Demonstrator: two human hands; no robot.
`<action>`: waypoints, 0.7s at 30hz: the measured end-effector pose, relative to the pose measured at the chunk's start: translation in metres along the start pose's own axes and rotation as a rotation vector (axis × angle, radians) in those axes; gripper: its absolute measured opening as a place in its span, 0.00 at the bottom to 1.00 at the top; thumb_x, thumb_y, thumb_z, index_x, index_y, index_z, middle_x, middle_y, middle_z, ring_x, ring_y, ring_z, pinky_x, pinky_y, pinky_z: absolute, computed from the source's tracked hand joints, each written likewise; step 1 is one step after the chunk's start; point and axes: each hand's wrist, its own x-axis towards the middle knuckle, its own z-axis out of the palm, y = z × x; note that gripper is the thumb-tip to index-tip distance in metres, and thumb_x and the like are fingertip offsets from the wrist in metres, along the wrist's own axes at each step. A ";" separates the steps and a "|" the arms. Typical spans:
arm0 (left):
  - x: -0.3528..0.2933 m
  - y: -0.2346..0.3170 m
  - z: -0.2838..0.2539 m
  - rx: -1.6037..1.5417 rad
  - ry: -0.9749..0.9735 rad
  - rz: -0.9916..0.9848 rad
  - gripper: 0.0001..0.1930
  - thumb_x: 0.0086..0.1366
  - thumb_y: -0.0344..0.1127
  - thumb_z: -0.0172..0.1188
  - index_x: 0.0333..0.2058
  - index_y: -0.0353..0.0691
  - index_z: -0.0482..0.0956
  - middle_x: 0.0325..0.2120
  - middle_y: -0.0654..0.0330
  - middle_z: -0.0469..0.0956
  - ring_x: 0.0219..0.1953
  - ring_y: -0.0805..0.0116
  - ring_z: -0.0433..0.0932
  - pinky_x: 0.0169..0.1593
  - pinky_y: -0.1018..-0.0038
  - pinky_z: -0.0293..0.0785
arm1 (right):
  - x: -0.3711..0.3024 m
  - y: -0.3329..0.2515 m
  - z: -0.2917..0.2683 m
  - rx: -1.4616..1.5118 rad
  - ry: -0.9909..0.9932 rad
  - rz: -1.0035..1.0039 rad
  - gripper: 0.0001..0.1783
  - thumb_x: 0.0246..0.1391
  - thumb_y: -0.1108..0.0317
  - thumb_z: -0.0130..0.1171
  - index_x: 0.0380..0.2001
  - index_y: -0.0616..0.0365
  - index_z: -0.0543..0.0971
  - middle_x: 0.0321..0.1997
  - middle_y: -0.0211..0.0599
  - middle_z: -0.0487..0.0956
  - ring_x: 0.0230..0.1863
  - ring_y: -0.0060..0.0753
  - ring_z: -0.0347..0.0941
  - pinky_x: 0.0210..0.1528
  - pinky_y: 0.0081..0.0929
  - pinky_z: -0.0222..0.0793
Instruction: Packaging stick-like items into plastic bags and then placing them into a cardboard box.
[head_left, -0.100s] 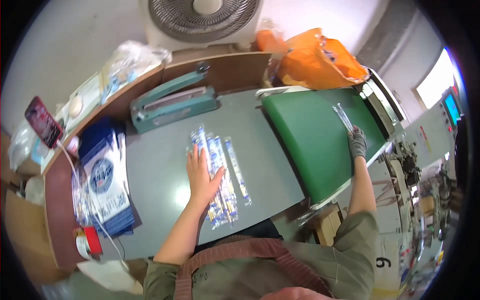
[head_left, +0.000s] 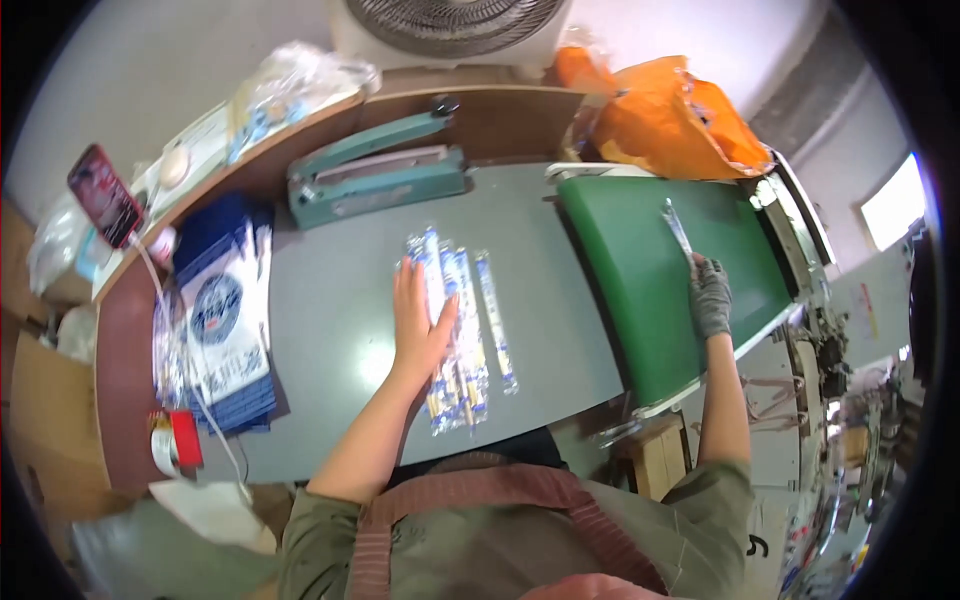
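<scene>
My left hand [head_left: 422, 325] lies flat and open, fingers stretched, on a pile of long slim packets [head_left: 462, 370] on the grey table. They are clear plastic sleeves with blue print and pale sticks inside, like wrapped chopsticks. One similar packet [head_left: 497, 320] lies apart, just right of the pile. Over the green conveyor belt [head_left: 640, 320], my right hand [head_left: 711, 298], in a grey fingerless glove, pinches the near end of a slim clear packet [head_left: 677, 227], whose far end points away from me. I cannot tell whether this packet touches the belt.
A teal bar sealer [head_left: 375, 185] stands at the table's back edge. On the left are a stack of blue-and-white printed bags [head_left: 225, 320], a red tape roll [head_left: 185, 438] and a phone [head_left: 105, 195] with a white cable. An orange bag [head_left: 680, 120] sits behind the belt.
My right hand has shifted slightly left and nearer over the belt with its packet, which now looks narrower. The left hand stays on the pile. The whole view has tilted a little.
</scene>
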 end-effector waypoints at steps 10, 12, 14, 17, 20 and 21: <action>0.011 0.017 -0.036 -0.328 0.112 -0.338 0.36 0.69 0.52 0.45 0.63 0.28 0.51 0.67 0.43 0.46 0.70 0.52 0.43 0.69 0.65 0.40 | -0.090 -0.246 0.061 0.237 -0.105 -0.165 0.32 0.55 0.55 0.58 0.58 0.61 0.66 0.60 0.54 0.68 0.59 0.53 0.66 0.60 0.37 0.64; 0.007 0.016 -0.046 -0.318 0.100 -0.407 0.35 0.69 0.53 0.47 0.64 0.33 0.53 0.67 0.49 0.50 0.70 0.59 0.46 0.69 0.68 0.42 | -0.069 -0.188 0.111 0.130 0.047 0.016 0.34 0.57 0.49 0.54 0.57 0.66 0.67 0.61 0.56 0.67 0.61 0.54 0.64 0.62 0.38 0.62; 0.007 -0.010 -0.070 -0.275 0.127 -0.411 0.37 0.67 0.55 0.48 0.64 0.32 0.52 0.66 0.47 0.50 0.69 0.58 0.49 0.68 0.67 0.46 | -0.047 -0.170 0.114 0.237 -0.357 0.523 0.39 0.59 0.42 0.47 0.57 0.70 0.66 0.62 0.59 0.64 0.62 0.55 0.62 0.64 0.39 0.58; 0.005 -0.022 -0.108 -0.036 -0.068 -0.471 0.41 0.64 0.57 0.52 0.63 0.28 0.53 0.58 0.39 0.63 0.60 0.49 0.64 0.61 0.63 0.61 | -0.037 -0.192 0.117 0.175 -0.314 0.356 0.42 0.60 0.38 0.41 0.60 0.69 0.64 0.64 0.61 0.62 0.64 0.58 0.59 0.66 0.39 0.54; 0.008 0.008 -0.082 0.344 -0.230 -0.406 0.44 0.61 0.58 0.55 0.61 0.24 0.53 0.48 0.33 0.71 0.51 0.42 0.73 0.53 0.59 0.69 | -0.052 -0.230 0.140 0.095 -0.283 0.025 0.40 0.61 0.41 0.42 0.62 0.66 0.60 0.66 0.60 0.59 0.66 0.55 0.57 0.66 0.36 0.53; 0.014 0.029 -0.073 0.242 -0.326 -0.427 0.46 0.59 0.59 0.55 0.62 0.25 0.50 0.45 0.34 0.73 0.46 0.42 0.75 0.49 0.58 0.73 | -0.065 -0.252 0.141 0.371 -0.311 -0.009 0.39 0.62 0.42 0.41 0.63 0.65 0.59 0.66 0.59 0.59 0.67 0.53 0.55 0.67 0.36 0.51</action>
